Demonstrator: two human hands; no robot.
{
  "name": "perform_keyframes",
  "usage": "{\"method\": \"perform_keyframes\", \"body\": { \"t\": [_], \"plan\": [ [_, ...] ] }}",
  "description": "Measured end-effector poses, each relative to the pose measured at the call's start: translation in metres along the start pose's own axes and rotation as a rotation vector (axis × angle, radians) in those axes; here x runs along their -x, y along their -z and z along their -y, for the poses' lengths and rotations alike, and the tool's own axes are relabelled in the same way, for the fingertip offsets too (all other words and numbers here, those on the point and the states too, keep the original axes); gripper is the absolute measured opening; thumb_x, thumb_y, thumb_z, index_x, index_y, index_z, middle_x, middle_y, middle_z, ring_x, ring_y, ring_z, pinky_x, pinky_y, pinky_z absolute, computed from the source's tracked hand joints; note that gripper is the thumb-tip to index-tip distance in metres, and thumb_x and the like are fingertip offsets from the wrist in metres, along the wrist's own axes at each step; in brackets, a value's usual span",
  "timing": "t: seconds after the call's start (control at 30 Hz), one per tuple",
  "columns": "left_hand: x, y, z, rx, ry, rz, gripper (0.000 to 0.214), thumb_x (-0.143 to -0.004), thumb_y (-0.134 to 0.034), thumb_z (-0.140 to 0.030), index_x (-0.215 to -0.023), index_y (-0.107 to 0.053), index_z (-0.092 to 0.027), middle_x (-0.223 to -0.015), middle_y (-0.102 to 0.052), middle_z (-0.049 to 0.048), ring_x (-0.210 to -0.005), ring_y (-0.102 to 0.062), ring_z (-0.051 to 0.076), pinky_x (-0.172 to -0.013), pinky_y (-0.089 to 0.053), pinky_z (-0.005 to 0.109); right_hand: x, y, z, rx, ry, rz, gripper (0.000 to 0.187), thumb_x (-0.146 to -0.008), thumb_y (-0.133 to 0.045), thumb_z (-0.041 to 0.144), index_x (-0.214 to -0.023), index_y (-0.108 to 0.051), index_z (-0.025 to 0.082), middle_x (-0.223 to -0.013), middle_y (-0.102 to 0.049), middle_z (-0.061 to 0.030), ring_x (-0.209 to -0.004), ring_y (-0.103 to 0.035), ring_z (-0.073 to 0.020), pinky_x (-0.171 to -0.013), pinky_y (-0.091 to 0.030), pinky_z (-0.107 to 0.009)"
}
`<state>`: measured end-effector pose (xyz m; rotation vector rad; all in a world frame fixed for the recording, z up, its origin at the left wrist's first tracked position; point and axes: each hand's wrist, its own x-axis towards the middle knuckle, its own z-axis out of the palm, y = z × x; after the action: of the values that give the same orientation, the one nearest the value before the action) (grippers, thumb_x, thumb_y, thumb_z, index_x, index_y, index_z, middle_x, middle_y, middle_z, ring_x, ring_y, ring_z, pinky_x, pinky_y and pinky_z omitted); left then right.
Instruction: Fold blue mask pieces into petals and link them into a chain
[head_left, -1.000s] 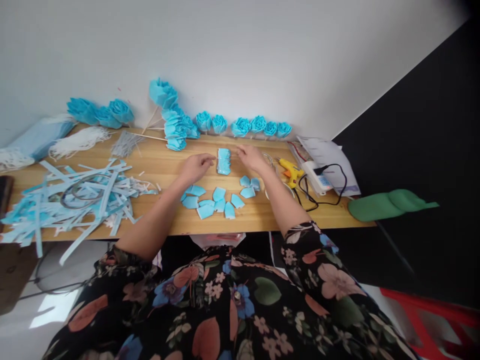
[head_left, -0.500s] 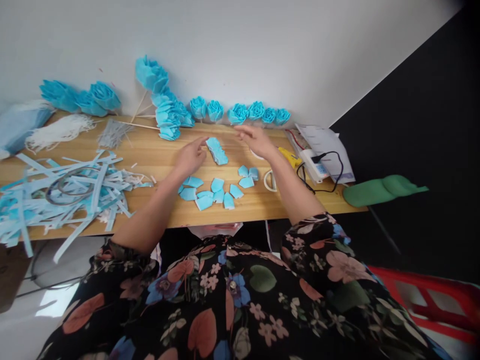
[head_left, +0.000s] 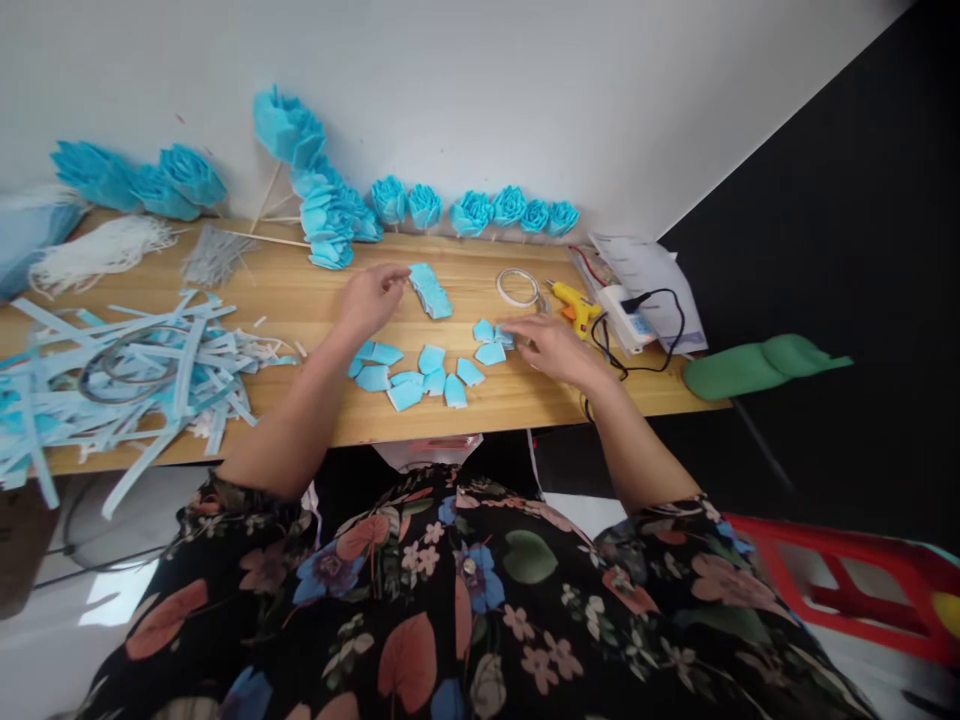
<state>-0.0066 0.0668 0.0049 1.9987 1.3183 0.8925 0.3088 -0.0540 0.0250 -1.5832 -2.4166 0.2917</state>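
My left hand is loosely curled, fingers apart, with its fingertips at the upper left edge of a layered strip of blue petals. That strip lies flat on the wooden table. My right hand reaches in from the right, fingers stretched out, its fingertips on a small group of cut blue petals; the fingers hide part of that group. No object shows within either hand. Several more loose petals lie scattered between my forearms, close to the front edge.
Blue flowers line the wall, several with thin sticks. A heap of cut strips covers the left side. On the right are a tape roll, a yellow glue gun, a power strip with cable, and a green bottle-like object.
My right hand has moved from above the petal strip down and right to the small petal group, uncovering the tape roll and glue gun. My left hand stays beside the strip.
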Motion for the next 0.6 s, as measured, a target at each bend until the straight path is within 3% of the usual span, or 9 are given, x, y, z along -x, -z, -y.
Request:
{"method": "perform_keyframes", "body": {
  "t": [0.17, 0.37, 0.5, 0.6],
  "plan": [
    [-0.001, 0.005, 0.003, 0.074, 0.115, 0.002, 0.045, -0.086, -0.049, -0.017, -0.122, -0.076, -0.016, -0.097, -0.080, 0.0077, -0.083, -0.071, 0.020, -0.083, -0.055, 0.032, -0.004, -0.016, -0.008, -0.002, 0.030, -0.103, 0.040, -0.091, -0.056, 0.014, -0.127, -0.074, 0.018, -0.131, -0.074, -0.0120, -0.123, -0.067, -0.0321, -0.109, -0.050, -0.053],
    [-0.006, 0.011, 0.006, 0.104, 0.102, -0.042, 0.040, -0.086, -0.050, -0.020, -0.116, -0.076, -0.014, -0.091, -0.079, 0.0077, -0.072, -0.067, 0.017, -0.075, -0.054, 0.030, -0.011, -0.023, -0.015, -0.166, -0.039, -0.276, 0.028, -0.096, -0.056, 0.026, -0.109, -0.080, 0.022, -0.112, -0.081, -0.0085, -0.109, -0.073, -0.0277, -0.099, -0.055, -0.046],
    [0.009, 0.041, -0.027, 0.120, -0.016, -0.100, 0.035, -0.091, -0.053, -0.031, -0.114, -0.075, -0.017, -0.095, -0.078, 0.0072, -0.076, -0.067, 0.017, -0.079, -0.055, 0.031, -0.013, -0.012, -0.012, -0.298, -0.101, -0.365, 0.024, -0.093, -0.061, 0.032, -0.103, -0.081, 0.023, -0.107, -0.081, -0.0071, -0.104, -0.074, -0.0269, -0.096, -0.056, -0.044],
    [0.044, 0.067, -0.051, -0.049, -0.157, -0.031, 0.039, -0.095, -0.056, -0.042, -0.122, -0.074, -0.020, -0.109, -0.078, 0.0090, -0.094, -0.071, 0.022, -0.092, -0.055, 0.036, -0.013, -0.002, -0.006, -0.443, -0.171, -0.445, 0.023, -0.090, -0.063, 0.032, -0.100, -0.080, 0.023, -0.102, -0.081, -0.0060, -0.097, -0.075, -0.0246, -0.091, -0.057, -0.041]
  ]
}}
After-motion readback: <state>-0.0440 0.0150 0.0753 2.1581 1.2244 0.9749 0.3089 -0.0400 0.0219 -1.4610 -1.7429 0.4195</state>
